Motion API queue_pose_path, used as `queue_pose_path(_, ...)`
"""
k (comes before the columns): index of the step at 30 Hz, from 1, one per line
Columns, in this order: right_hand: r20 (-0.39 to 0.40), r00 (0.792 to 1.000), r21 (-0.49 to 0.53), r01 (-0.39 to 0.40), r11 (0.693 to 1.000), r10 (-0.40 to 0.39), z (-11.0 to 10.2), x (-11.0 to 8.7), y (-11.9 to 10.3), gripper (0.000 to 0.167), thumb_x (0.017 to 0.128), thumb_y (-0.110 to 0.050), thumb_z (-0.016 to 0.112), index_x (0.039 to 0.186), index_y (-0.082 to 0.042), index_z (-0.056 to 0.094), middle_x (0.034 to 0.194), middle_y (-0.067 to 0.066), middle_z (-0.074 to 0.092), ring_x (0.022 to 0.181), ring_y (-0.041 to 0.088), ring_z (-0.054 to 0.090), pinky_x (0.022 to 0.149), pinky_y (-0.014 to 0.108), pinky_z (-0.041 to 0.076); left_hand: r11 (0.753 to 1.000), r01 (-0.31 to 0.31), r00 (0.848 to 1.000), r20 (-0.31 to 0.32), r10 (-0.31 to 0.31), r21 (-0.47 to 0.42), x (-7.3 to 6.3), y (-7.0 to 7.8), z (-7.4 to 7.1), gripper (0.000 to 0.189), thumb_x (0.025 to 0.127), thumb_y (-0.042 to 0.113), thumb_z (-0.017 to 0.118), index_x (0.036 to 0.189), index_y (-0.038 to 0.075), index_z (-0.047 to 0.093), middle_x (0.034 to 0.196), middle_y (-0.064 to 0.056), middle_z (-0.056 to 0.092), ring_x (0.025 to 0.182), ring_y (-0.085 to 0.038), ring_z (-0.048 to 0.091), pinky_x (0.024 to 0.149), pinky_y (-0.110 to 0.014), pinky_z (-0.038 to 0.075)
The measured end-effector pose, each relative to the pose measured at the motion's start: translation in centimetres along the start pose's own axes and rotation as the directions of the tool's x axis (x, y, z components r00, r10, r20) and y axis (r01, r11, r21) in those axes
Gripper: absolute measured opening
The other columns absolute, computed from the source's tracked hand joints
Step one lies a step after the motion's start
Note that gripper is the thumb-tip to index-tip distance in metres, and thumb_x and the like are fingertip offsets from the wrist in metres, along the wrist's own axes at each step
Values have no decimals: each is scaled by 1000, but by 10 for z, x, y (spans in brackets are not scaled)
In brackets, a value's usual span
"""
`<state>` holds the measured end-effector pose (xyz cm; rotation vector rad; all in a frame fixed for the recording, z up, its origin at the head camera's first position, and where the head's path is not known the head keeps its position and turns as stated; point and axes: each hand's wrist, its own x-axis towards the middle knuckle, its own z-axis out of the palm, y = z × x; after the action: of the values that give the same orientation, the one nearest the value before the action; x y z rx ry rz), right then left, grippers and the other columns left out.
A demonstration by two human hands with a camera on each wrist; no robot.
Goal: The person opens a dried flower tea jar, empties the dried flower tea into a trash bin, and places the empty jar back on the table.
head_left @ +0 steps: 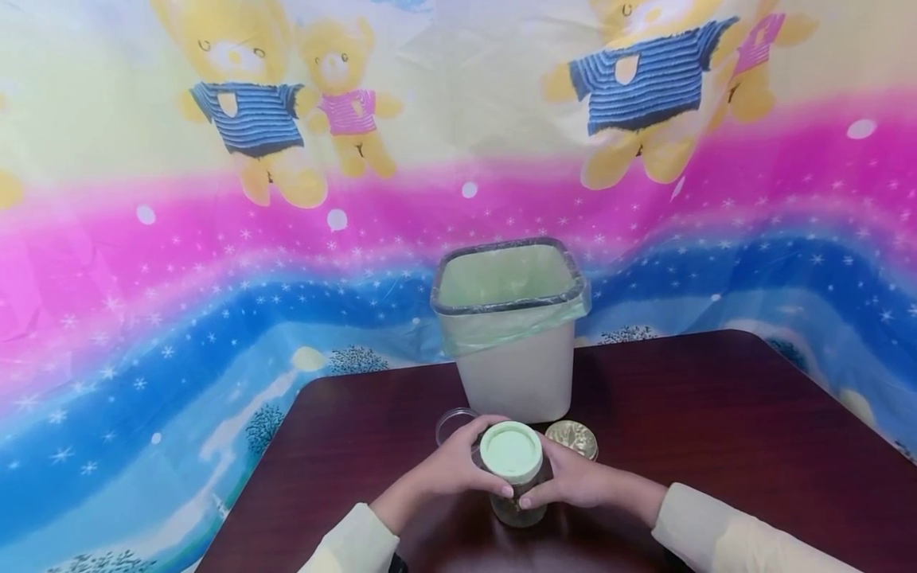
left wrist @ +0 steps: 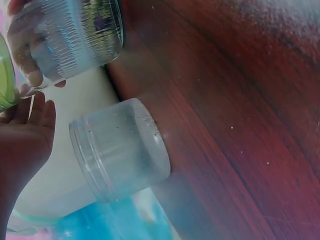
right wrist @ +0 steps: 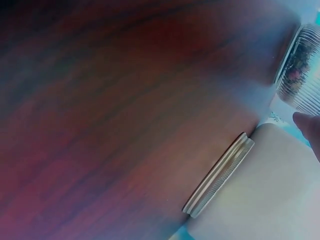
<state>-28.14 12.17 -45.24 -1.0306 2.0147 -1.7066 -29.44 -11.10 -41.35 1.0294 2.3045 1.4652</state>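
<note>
A clear ribbed jar [head_left: 521, 509] with a pale green lid [head_left: 512, 451] is upright between both hands, its base close over the tabletop. Dark and yellowish dried bits [left wrist: 106, 20] lie in its bottom. From the left, my left hand [head_left: 458, 463] curls round the upper jar just under the lid, thumb at the front. My right hand [head_left: 579, 477] grips it from the opposite side, and the two thumb tips nearly meet. Behind the left hand stands a second clear jar [left wrist: 125, 150], lidless and empty. A gold-coloured metal lid [head_left: 571, 439] lies beyond the right hand.
A light-coloured bin [head_left: 517, 378] with a dark rim and a pale green liner stands just behind the jars. The dark reddish wooden table [head_left: 716, 414] extends to both sides. A printed bear curtain [head_left: 444, 143] hangs behind the table.
</note>
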Motion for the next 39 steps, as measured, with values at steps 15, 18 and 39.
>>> queue_pose_path(15,-51,998,-112,-40,993,34,1,-2,-7,84,81,-17,80,146,-3,29,132,10,50,121,19,49,100,24,37,1000,-25,989,-146,26,12,-3,-9,14,71,68,22,90,132,23,57,119,10,63,112,-12,55,101,-35,38)
queue_pose_path(18,-53,998,-121,-25,992,19,2,-3,-7,82,81,-16,80,145,-3,30,132,10,50,120,19,49,99,24,37,1000,-29,987,-161,29,0,-4,-9,17,70,68,22,89,131,24,58,118,10,63,112,-12,55,101,-35,38)
queue_pose_path(39,-32,998,-77,42,996,-45,9,-5,-7,81,80,-12,79,145,-4,32,134,11,48,123,20,46,103,24,33,999,-45,965,-256,50,24,-17,-5,31,70,70,27,89,132,27,57,120,9,61,112,-13,55,97,-33,43)
